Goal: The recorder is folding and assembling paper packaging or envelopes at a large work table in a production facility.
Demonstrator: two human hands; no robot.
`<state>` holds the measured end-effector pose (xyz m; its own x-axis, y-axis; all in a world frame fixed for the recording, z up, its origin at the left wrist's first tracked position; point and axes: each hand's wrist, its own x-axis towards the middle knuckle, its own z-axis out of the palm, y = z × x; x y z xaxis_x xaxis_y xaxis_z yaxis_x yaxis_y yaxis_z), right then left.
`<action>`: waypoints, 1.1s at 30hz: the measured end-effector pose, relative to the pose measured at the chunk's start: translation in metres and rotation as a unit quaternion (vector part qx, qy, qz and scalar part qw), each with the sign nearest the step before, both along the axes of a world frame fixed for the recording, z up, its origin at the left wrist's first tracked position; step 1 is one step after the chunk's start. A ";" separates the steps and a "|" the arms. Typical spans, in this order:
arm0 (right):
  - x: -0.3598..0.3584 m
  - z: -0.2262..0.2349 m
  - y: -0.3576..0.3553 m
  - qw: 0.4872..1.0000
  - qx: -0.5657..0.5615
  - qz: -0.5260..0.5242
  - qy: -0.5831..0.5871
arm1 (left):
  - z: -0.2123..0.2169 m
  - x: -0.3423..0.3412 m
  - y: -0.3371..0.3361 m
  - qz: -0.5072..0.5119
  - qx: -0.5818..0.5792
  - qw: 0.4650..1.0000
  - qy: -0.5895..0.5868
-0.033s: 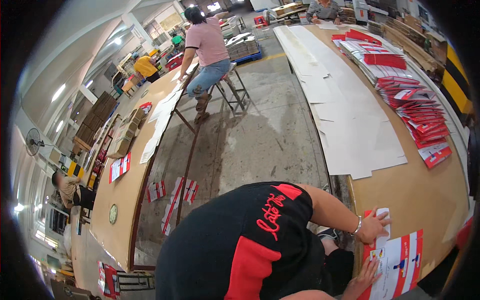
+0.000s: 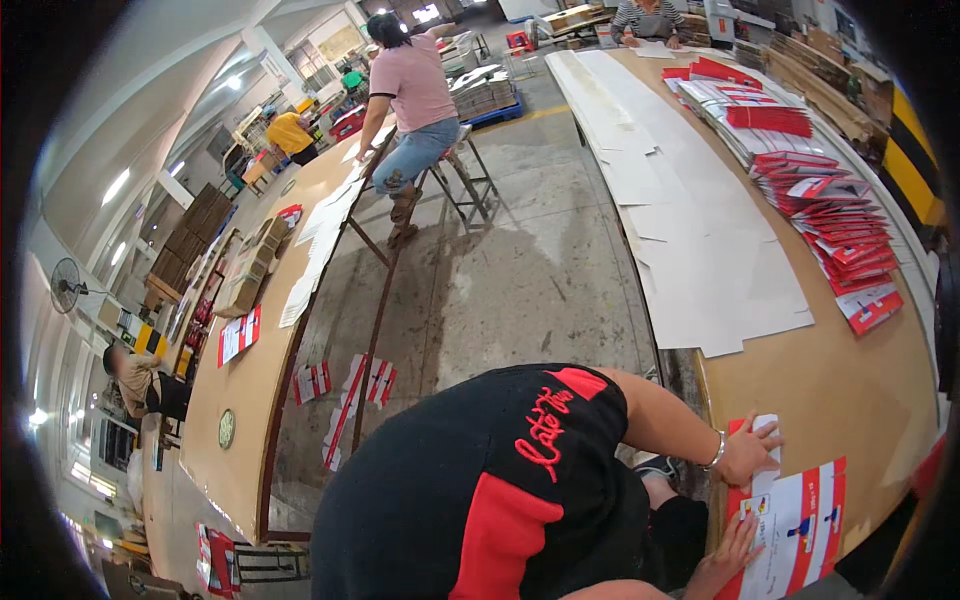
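A flat red-and-white printed carton [image 2: 812, 535] lies at the near right edge of the brown table. Over its far end my left hand [image 2: 746, 453] rests flat, fingers spread on a narrow white and red flap; a bracelet circles that wrist. Lower down, my right hand [image 2: 728, 562] lies along the carton's near side, its fingers stretched out and touching the printed panel. Neither hand is wrapped round anything. The carton's underside is hidden.
Overlapping white card sheets [image 2: 700, 230] cover the table's left side. Folded red-and-white cartons [image 2: 835, 220] are piled along its right. A second long table [image 2: 255, 400] stands left, across the floor. A person in pink [image 2: 415, 85] sits there; another person [image 2: 648, 22] works at the far end.
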<state>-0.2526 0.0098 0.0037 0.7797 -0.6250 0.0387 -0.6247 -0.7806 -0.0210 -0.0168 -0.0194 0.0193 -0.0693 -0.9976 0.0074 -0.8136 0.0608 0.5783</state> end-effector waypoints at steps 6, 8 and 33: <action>0.005 0.011 0.002 0.999 0.030 -0.015 0.007 | -0.011 -0.011 -0.027 0.033 -0.016 0.999 -0.007; 0.001 0.001 -0.002 1.000 0.012 -0.006 0.006 | -0.011 -0.013 -0.035 0.035 -0.018 0.999 -0.001; 0.009 0.017 0.037 0.971 -0.058 -0.096 -0.210 | -0.008 0.003 -0.016 -0.127 -0.182 0.967 0.123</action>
